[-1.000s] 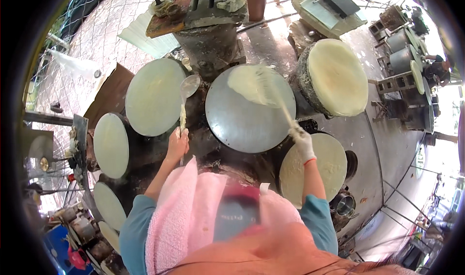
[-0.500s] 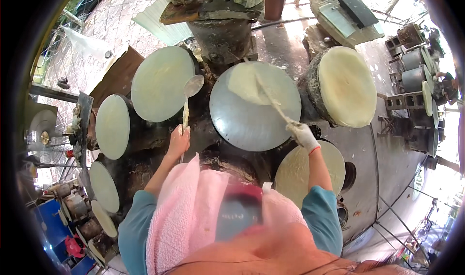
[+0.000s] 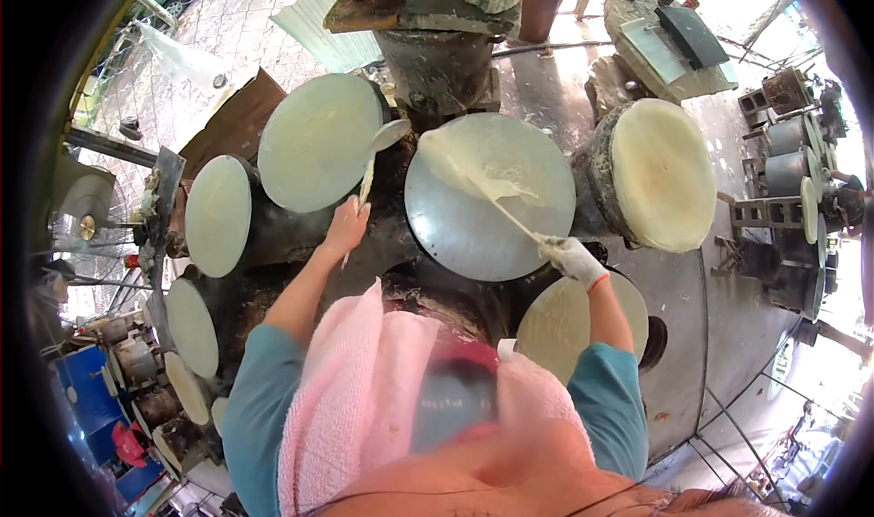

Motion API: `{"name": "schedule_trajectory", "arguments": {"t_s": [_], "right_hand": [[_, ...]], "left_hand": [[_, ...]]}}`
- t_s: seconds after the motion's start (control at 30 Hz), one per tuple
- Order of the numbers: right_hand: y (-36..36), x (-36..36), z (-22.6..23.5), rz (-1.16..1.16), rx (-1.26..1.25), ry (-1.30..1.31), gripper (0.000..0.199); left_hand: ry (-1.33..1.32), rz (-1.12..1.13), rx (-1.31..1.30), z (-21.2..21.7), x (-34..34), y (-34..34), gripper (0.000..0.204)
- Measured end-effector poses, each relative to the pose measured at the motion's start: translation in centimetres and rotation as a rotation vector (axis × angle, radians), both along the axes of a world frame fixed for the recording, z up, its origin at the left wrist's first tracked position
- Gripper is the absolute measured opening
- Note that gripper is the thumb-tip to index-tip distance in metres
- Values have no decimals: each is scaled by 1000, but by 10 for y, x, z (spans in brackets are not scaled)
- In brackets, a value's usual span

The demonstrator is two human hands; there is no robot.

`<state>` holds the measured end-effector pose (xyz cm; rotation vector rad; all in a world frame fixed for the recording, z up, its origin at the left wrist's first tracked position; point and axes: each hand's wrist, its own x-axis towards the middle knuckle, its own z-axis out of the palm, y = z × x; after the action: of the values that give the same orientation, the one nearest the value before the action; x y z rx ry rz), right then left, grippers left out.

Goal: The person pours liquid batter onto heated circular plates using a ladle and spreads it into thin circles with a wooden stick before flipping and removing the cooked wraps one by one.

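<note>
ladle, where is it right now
In the head view the ladle is left of centre, held in the left hand, its bowl between the pale round plate and the grey round plate.

Gloved right hand [image 3: 572, 257] with stick [image 3: 496, 203] over grey griddle [image 3: 482, 235] (batter-smeared), left hand [image 3: 346, 228] gripping ladle [image 3: 375, 157]

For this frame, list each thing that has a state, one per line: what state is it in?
Left hand: bare, gripping the ladle.
Ladle: tilted, bowl beside the left plate's rim.
Right hand: gloved, gripping the spreader stick.
Spreader stick: lying across the centre plate, in batter.
Centre plate: mostly bare metal, batter streak at upper left.
Left plate: fully coated in pale batter.
Right drum: covered by a pale sheet.
</note>
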<state>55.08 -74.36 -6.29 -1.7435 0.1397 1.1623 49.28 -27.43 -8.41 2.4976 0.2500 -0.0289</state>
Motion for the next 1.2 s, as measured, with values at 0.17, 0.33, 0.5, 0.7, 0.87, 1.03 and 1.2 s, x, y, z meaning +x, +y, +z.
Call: {"name": "schedule_trajectory", "arguments": {"t_s": [0.17,0.33,0.5,0.7,0.87,1.03,1.2], "right_hand": [[-31,-11,-23,-344,170,-244,43],[0,11,-28,-189,64,-166,38],[10,-45,-23,-54,26,12,40],[61,-166,4,-697,375,128,38],[200,-164,-23,-1003,616,184,19],[352,-78,-31,-1127,453,104,16],[381,-85,-104,-1271,-34,-264,20]], "left_hand": [[7,-200,207,-5,50,-17,27],[105,-391,382,5,53,-13,22],[154,-549,444,30,-6,12,20],[453,-656,177,34,-60,14,20],[309,-605,-200,54,-35,45,28],[-107,-366,-289,56,-19,100,22],[-1,-306,-444,56,-28,136,21]]}}
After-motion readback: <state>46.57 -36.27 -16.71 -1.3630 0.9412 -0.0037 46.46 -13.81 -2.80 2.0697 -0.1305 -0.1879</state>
